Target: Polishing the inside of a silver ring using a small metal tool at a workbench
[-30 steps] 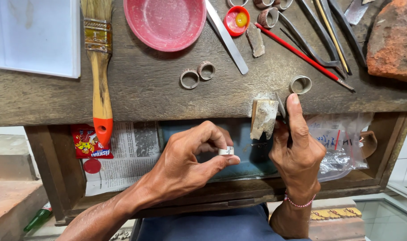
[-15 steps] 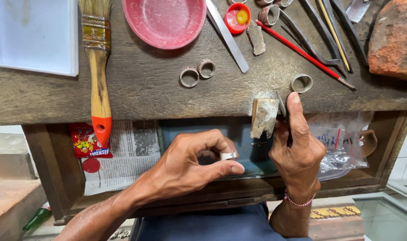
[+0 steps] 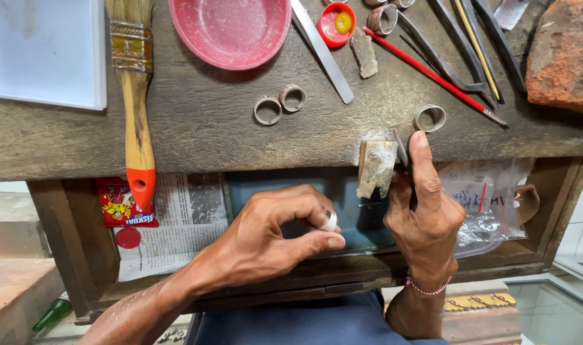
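Below the bench edge, over an open drawer (image 3: 68, 243), the left hand (image 3: 272, 236) is closed around a pale ring (image 3: 330, 221), pinched between thumb and fingers; only a sliver of the ring shows, the rest hidden by the fingers. Just to its right, the right hand (image 3: 426, 211) is curled shut, forefinger stretched up against the bench edge, pressing a thin metal tool (image 3: 400, 148) beside a worn wooden peg (image 3: 376, 165) that juts from the bench (image 3: 195, 128). Most of the tool is covered by that hand, so its kind cannot be told. A beaded bracelet (image 3: 426, 289) circles the wrist.

On the bench, near the fingertip, stands a short metal band (image 3: 429, 117); two more rings (image 3: 279, 103) lie touching, well to the left. A paintbrush (image 3: 135, 102) with an orange handle tip overhangs the edge. A red dish (image 3: 231, 29), a white tray (image 3: 45, 54), a small red cap (image 3: 335, 24), tweezers (image 3: 322, 51), pliers (image 3: 458, 51) and a brick (image 3: 563, 57) are all cut off by the frame's top or sides. A red-handled pick (image 3: 432, 75) lies slanted under the pliers.

Inside the drawer, newspaper (image 3: 183, 223), a red packet (image 3: 122, 204) and a crumpled plastic bag (image 3: 489, 204) show partly; the hands hide the middle.
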